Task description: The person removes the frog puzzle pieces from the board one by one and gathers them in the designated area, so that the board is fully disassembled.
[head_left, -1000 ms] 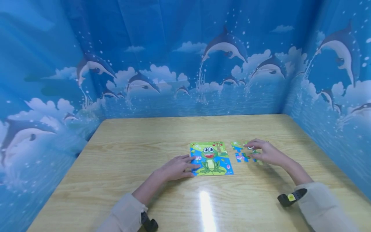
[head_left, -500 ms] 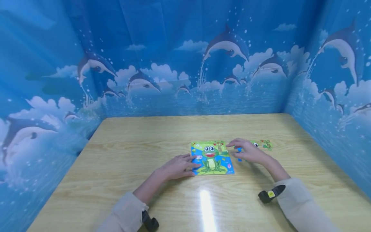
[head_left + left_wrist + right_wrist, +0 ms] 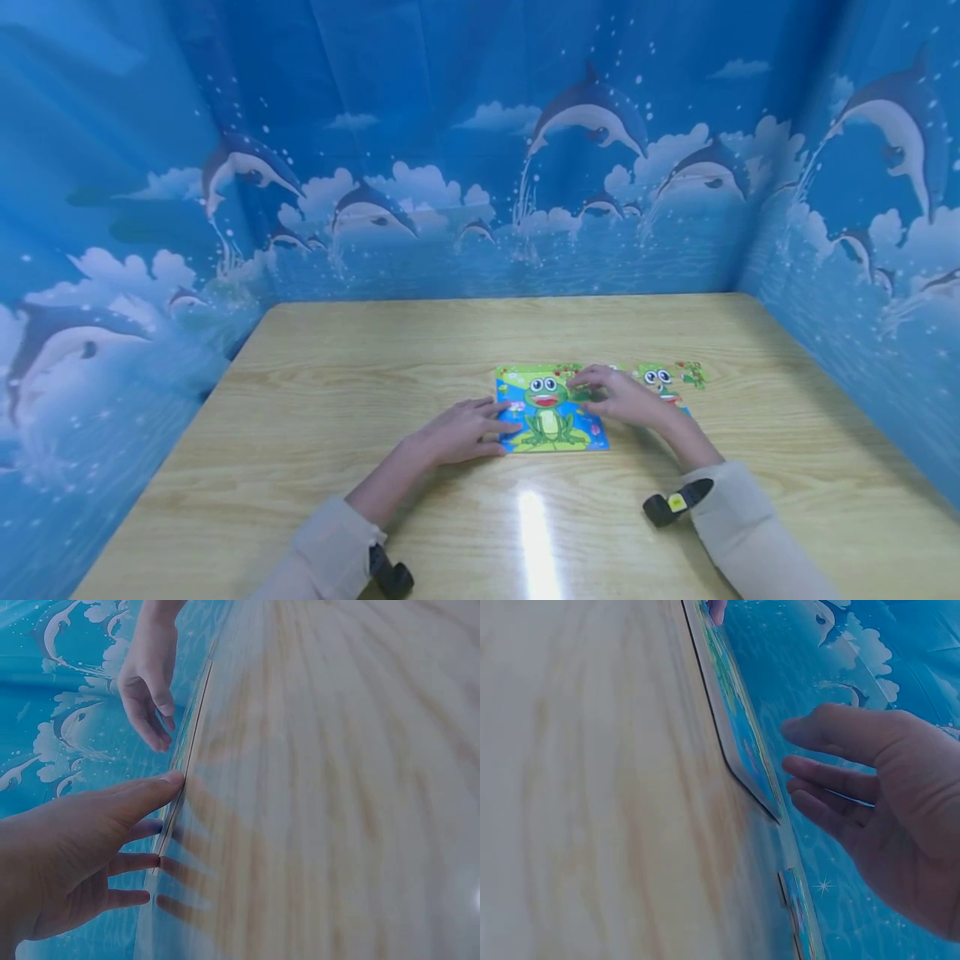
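Observation:
A square frog picture puzzle [image 3: 550, 421] lies on the table in front of me. My left hand [image 3: 465, 433] rests at its left side, with spread fingers touching the edge; the left wrist view shows its thumb [image 3: 161, 789] along the board's rim. Over the puzzle's upper right part hovers my right hand [image 3: 626, 400]. Seen from the right wrist, this right hand [image 3: 877, 787] has loosely bent fingers with nothing between them. Loose frog puzzle pieces [image 3: 660, 379] lie to the right of the board, partly hidden behind the right hand and wrist.
The wooden table [image 3: 375, 350] has a light grain and a bright reflection near the front. A blue curtain [image 3: 420, 167] with dolphins surrounds it at the back and both sides. One more loose piece [image 3: 692, 375] with a tree print lies at the far right.
My right hand has moved left from the loose pieces to above the board's right side, uncovering some pieces. The left hand stays at the board's left edge.

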{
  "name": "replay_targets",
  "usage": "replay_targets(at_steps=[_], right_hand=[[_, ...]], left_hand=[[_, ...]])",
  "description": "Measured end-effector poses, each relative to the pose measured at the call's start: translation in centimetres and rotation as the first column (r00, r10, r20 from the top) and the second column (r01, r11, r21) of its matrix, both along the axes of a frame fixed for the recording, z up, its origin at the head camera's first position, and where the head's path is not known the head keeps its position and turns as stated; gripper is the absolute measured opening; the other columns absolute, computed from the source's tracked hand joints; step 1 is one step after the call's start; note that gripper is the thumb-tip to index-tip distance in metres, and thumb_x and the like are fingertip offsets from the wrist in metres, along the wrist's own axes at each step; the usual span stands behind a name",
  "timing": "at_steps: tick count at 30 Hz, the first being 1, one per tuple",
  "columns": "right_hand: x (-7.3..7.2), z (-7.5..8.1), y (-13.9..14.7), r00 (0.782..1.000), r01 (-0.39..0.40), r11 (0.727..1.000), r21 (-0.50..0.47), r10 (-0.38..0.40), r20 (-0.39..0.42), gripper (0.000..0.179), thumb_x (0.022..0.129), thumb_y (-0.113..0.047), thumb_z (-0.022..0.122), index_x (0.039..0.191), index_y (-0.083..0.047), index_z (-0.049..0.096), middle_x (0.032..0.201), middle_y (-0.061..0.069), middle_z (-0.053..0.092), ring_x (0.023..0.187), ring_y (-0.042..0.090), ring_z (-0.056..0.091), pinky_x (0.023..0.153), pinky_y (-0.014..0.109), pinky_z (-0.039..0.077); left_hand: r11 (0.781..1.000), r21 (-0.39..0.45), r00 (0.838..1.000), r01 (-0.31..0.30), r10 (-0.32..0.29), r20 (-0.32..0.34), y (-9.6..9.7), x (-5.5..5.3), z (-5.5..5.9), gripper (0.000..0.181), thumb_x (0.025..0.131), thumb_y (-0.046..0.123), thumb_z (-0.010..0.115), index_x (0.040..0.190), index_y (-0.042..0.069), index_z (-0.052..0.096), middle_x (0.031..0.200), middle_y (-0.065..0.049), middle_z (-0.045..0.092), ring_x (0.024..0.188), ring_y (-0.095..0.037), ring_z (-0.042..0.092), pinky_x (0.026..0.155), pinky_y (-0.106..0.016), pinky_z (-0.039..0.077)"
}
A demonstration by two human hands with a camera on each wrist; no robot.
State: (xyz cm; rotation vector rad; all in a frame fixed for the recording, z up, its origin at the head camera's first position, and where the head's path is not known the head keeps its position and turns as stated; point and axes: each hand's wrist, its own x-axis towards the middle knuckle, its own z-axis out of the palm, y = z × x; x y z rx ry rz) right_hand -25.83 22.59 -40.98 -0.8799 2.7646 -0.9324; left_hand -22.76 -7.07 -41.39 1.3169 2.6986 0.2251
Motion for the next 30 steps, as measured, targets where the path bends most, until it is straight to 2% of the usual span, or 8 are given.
replay_targets(at_steps=[10,18,25,30], right_hand=[[0.03,-0.69,0.17,1.000,-0.014,0.998,0.061,0.015,-0.017,0.039,0.080,-0.014,0.071,0.116,-0.002,0.062,0.116,0.016,0.055,0.108,0.035,0.050,0.091,0.051,0.040],[0.02,-1.00,0.17,0.999,-0.029,0.998,0.052,0.031,-0.025,0.038,0.079,-0.012,0.071,0.114,-0.002,0.062,0.114,0.014,0.054,0.104,0.033,0.051,0.088,0.049,0.043],[0.08,-0.71,0.00,0.999,-0.032,0.999,0.042,0.032,0.001,0.042,0.078,-0.010,0.072,0.118,-0.002,0.060,0.114,0.010,0.051,0.104,0.029,0.051,0.089,0.045,0.044],[0.09,-0.56,-0.02,0.999,-0.045,0.997,0.054,0.046,-0.018,0.041,0.079,-0.009,0.070,0.118,-0.002,0.060,0.112,0.009,0.051,0.102,0.027,0.051,0.087,0.044,0.045]], left_hand=[[1.000,-0.005,1.000,-0.007,0.007,-0.009,0.07,0.00,-0.05,0.046,0.093,0.039,0.051,0.136,0.024,0.047,0.146,-0.008,0.030,0.130,-0.033,0.029,0.105,-0.046,0.024],[1.000,0.002,1.000,-0.003,0.003,-0.005,0.04,-0.01,-0.07,0.046,0.093,0.038,0.052,0.136,0.023,0.047,0.146,-0.008,0.030,0.130,-0.033,0.028,0.105,-0.046,0.024],[1.000,0.008,1.000,-0.009,0.009,0.000,-0.01,-0.07,-0.22,0.046,0.093,0.038,0.052,0.136,0.023,0.046,0.146,-0.008,0.029,0.131,-0.034,0.028,0.106,-0.047,0.023],[1.000,0.007,1.000,-0.006,0.006,-0.004,0.01,-0.04,-0.22,0.046,0.093,0.039,0.051,0.136,0.024,0.046,0.146,-0.008,0.029,0.131,-0.034,0.027,0.106,-0.047,0.023]])
